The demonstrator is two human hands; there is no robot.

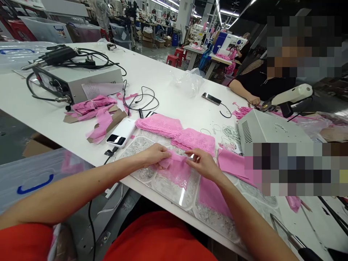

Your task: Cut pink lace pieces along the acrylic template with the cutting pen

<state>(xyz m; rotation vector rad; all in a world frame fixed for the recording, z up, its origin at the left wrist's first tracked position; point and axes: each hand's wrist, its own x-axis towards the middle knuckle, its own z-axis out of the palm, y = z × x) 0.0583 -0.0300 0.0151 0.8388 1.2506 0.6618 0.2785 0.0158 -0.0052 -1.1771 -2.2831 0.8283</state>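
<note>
A thin pink fabric piece (178, 172) with a lacy lower part hangs between my two hands, over a clear plastic tray (187, 203). My left hand (154, 155) pinches its upper left corner between thumb and fingers. At the upper right edge, my right hand (202, 164) has thumb and bent forefinger closed about the fabric. Just beyond lie two stacks of pink lace pieces, a left stack (159, 124) and a right stack (194, 139). Flat pink cloth (213, 197) rests beneath my right forearm, and more folded pink cloth (233, 165) lies to its right.
Left stand a grey machine box (95, 81) with a black handheld tool (58, 55) on top, and a white power bank (121, 133). A phone (211, 98), white elastic loops (231, 133) and a second box (272, 127) are to the right. A co-worker (252, 81) sits opposite.
</note>
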